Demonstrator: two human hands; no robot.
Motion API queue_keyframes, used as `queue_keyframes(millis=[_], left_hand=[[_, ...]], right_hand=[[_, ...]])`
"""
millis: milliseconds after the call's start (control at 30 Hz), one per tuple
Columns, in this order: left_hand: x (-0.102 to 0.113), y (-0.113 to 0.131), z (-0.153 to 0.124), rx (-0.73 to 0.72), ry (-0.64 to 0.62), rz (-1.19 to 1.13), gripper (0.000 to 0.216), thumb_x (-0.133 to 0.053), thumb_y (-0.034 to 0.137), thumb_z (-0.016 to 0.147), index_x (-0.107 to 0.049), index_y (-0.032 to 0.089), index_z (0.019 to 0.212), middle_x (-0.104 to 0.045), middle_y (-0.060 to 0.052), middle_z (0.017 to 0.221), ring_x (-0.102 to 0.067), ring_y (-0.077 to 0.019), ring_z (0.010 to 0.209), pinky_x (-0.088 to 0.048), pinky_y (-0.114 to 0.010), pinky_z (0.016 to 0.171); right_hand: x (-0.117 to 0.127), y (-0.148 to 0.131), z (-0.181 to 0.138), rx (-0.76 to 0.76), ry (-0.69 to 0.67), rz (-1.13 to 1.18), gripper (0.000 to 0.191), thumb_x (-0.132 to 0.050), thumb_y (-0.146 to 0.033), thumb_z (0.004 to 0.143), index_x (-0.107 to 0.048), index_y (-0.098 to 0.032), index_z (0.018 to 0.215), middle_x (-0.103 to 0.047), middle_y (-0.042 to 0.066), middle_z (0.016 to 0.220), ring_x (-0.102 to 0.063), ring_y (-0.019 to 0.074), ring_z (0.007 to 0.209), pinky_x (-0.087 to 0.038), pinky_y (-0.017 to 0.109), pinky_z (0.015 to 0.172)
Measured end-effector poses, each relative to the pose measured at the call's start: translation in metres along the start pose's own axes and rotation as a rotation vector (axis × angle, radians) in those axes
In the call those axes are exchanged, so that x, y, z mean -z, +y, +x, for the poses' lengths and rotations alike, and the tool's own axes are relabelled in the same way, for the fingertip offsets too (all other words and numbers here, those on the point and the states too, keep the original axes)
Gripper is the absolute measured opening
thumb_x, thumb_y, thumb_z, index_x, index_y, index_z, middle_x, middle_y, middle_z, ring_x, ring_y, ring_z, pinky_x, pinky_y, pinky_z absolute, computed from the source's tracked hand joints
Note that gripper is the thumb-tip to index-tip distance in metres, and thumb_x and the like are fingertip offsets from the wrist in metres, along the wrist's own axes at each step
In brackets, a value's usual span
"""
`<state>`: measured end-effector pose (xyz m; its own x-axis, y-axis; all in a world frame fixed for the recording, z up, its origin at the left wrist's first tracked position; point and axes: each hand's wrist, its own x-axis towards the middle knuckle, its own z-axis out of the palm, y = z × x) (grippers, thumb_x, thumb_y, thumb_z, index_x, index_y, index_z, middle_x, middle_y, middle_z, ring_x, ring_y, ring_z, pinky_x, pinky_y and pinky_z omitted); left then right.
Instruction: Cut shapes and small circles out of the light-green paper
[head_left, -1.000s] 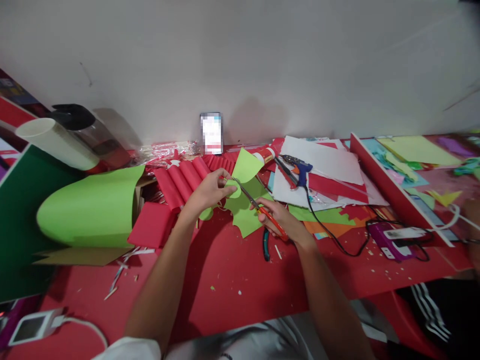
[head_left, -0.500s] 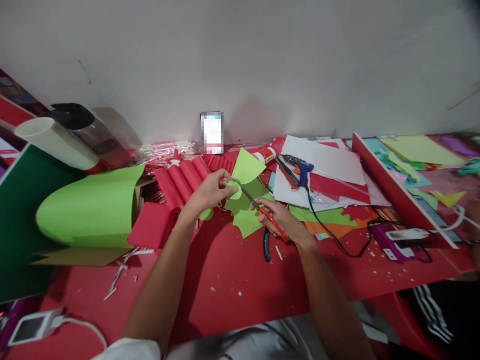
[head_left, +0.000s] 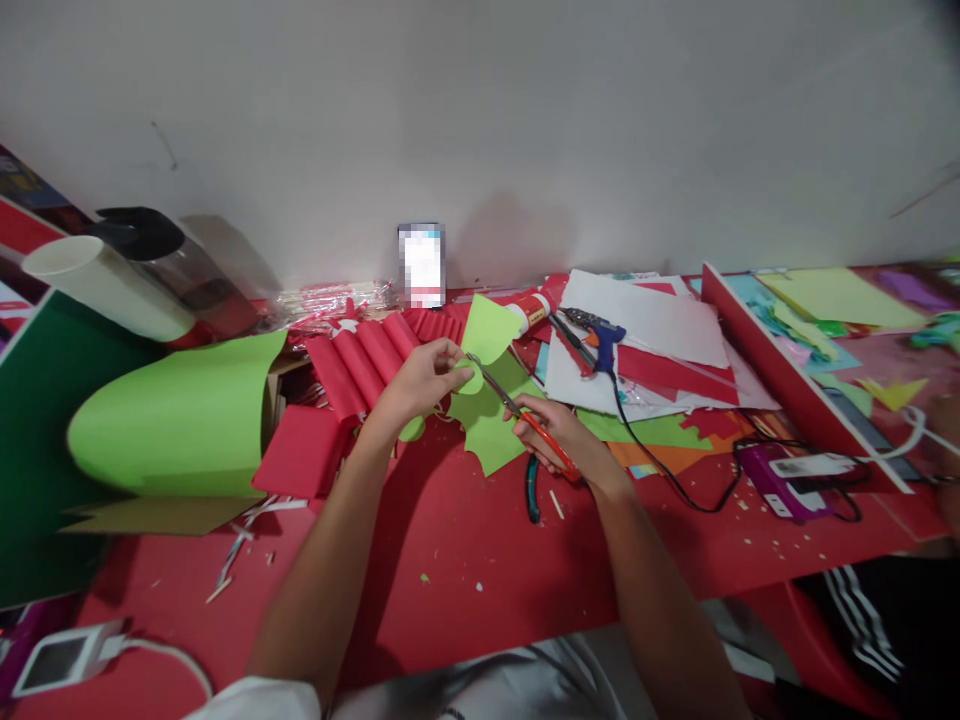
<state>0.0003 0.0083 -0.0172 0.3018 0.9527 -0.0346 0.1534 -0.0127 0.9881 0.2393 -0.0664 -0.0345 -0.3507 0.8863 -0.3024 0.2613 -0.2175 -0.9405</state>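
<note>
Scissors shifted slightly left since earlier, right hand closed around red handles, blades in green paper, left hand pinching paper above red table, glue gun nearby.

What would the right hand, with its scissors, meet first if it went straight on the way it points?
Probably the light green paper pinched by the left hand; the right hand aims its scissors there.

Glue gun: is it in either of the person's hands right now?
No, the glue gun lies on the white paper, while the right hand holds scissors and the left hand holds green paper.
</note>
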Motion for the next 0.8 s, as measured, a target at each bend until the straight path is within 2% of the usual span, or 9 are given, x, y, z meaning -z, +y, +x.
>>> queue_keyframes(millis=[167,367,500,667,800], left_hand=[[0.001,-0.001,-0.001,-0.068,0.017,0.003,0.012,-0.074,0.02,0.085,-0.062,0.018,0.083,-0.058,0.002,0.072,-0.051,-0.0093,0.065,-0.04,-0.023,0.061],[0.002,0.002,-0.002,-0.043,0.041,-0.027,0.012,-0.073,0.018,0.087,-0.062,0.018,0.089,-0.061,0.002,0.073,-0.054,-0.0099,0.066,-0.042,-0.023,0.063],[0.003,0.006,-0.003,-0.022,0.054,-0.029,0.016,-0.074,0.015,0.085,-0.06,0.018,0.09,-0.062,0.002,0.075,-0.055,-0.0098,0.066,-0.043,-0.023,0.063],[0.002,0.01,-0.005,0.021,0.057,-0.018,0.017,-0.073,0.013,0.085,-0.059,0.019,0.092,-0.062,0.002,0.077,-0.056,-0.0098,0.066,-0.043,-0.024,0.062],[0.003,0.011,-0.006,0.037,0.04,-0.014,0.019,-0.074,0.013,0.085,-0.058,0.019,0.094,-0.063,0.002,0.076,-0.055,-0.0101,0.064,-0.043,-0.024,0.061]], right_hand=[[0.001,0.003,0.001,-0.02,-0.004,0.017,0.042,-0.066,-0.063,0.093,-0.058,-0.024,0.107,-0.046,-0.01,0.058,-0.035,0.008,0.038,-0.032,0.02,0.034],[0.0,0.001,-0.001,0.016,0.013,-0.052,0.037,-0.066,-0.057,0.095,-0.059,-0.023,0.11,-0.044,-0.01,0.059,-0.037,0.008,0.039,-0.033,0.02,0.036],[0.0,-0.001,-0.002,0.052,0.006,-0.117,0.038,-0.069,-0.053,0.093,-0.061,-0.023,0.115,-0.053,-0.008,0.069,-0.04,0.0067,0.039,-0.032,0.02,0.038],[0.0,-0.003,-0.003,0.047,-0.017,-0.093,0.043,-0.07,-0.052,0.091,-0.061,-0.022,0.121,-0.056,-0.007,0.074,-0.04,0.0059,0.04,-0.031,0.021,0.039],[-0.001,-0.007,-0.005,0.044,-0.01,-0.091,0.041,-0.071,-0.05,0.09,-0.061,-0.021,0.118,-0.062,-0.004,0.079,-0.04,0.0058,0.043,-0.032,0.021,0.042]])
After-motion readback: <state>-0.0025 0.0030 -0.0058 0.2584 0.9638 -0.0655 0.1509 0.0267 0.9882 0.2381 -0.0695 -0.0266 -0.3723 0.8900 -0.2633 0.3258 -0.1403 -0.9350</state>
